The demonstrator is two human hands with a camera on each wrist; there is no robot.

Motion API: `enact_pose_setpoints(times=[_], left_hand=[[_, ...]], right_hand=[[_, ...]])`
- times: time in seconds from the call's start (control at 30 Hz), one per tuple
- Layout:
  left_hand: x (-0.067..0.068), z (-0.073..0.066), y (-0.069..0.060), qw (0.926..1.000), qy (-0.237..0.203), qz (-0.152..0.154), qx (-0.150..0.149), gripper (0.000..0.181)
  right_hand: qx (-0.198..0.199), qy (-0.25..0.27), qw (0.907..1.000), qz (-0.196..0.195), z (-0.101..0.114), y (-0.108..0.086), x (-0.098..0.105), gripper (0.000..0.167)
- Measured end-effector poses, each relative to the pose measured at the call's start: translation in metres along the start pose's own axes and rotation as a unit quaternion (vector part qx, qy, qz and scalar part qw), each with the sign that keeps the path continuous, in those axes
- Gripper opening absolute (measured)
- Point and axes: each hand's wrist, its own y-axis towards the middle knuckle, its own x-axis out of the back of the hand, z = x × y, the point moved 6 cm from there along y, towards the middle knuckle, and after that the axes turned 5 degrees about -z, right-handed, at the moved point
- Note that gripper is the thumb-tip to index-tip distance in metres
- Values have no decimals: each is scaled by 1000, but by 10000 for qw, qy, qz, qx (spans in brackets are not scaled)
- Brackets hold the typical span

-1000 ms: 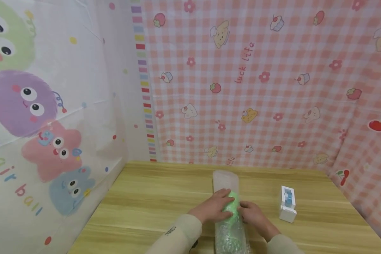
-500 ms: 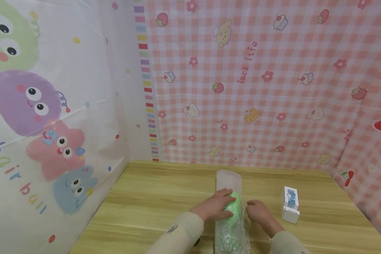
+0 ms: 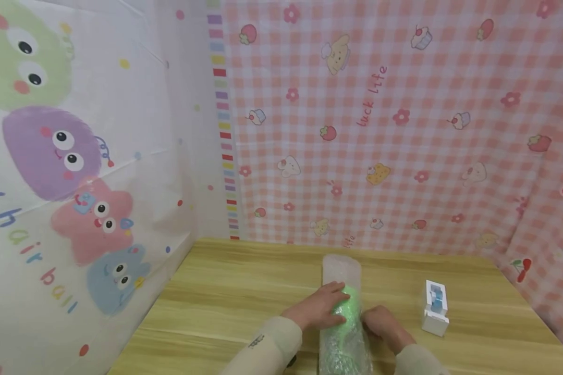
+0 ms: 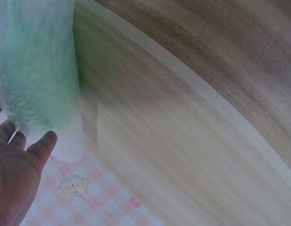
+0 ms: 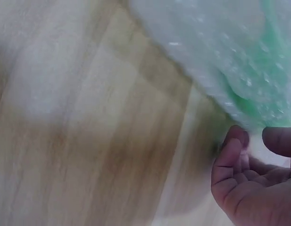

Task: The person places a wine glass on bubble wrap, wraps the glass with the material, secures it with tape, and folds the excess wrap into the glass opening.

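A long bubble-wrap bundle lies on the table, pointing away from me. Something bright green shows through the wrap; its kind cannot be made out. My left hand rests on top of the bundle from the left, fingers spread across the green part. On the other side, my right hand is at the bundle's right edge with fingers bent. In the right wrist view the fingertips lie close to the wrap's edge, and the thumb stands apart from them. The near end of the bundle runs out of the head view.
To the right stands a small white dispenser-like box with a blue part inside. A small dark object is partly hidden by my left sleeve. Patterned cloth hangs behind the wood-grain table, with more cloth on both sides.
My right hand has come off the bundle's edge, then moved nearer to me along its right side. The left hand stays on the wrap. The head view has shifted slightly.
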Motion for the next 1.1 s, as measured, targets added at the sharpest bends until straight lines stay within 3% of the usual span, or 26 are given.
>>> enact_pose_setpoints(times=[0.1,0.23,0.53,0.8,1.1], left_hand=[[-1,1,0,10000,-21,-27,36,54],[-4,3,-3,10000,-38,-56,68,55],[-2,8,-9,9996,-8,-214,170,64],[-5,9,-15,9997,-1,-70,231,57],[-11,12,-19,9972,-548,-240,444,60]], right_hand=[[-229,-151,9995,158,-3,3,-3,33],[-122,-190,9997,-82,-3,3,-5,29],[821,-561,9906,-937,14,-5,-4,23],[670,-890,9889,-980,20,-8,3,26],[1614,-1183,9699,-1388,39,-20,16,30]])
